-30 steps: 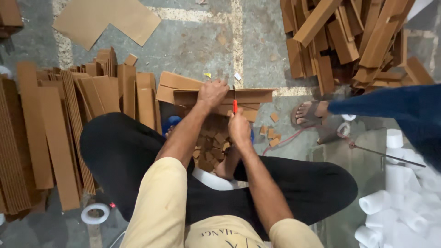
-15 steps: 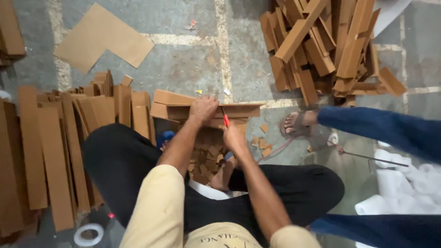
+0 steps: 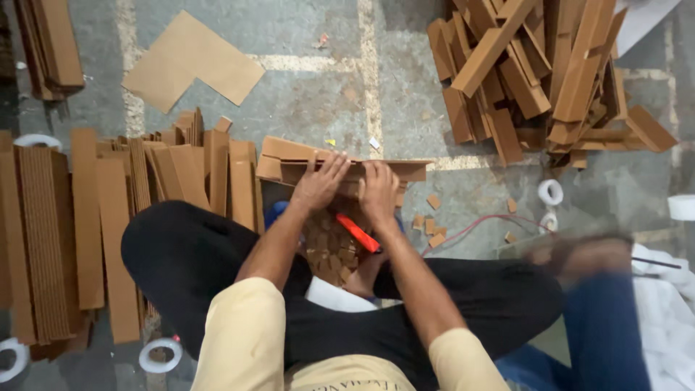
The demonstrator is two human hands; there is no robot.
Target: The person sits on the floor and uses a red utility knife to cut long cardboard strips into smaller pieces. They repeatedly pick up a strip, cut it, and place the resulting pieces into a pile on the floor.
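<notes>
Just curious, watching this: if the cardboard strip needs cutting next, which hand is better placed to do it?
Probably the right hand: the orange cutter lies under it, apparently in its grip. It rests on the cardboard strip. The left hand lies spread flat on the strip, better suited to holding it down.

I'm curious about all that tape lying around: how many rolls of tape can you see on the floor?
5: one at the left edge, one bottom left, one by the person's knee, two right of the hands. Cardboard may hide others.
</notes>
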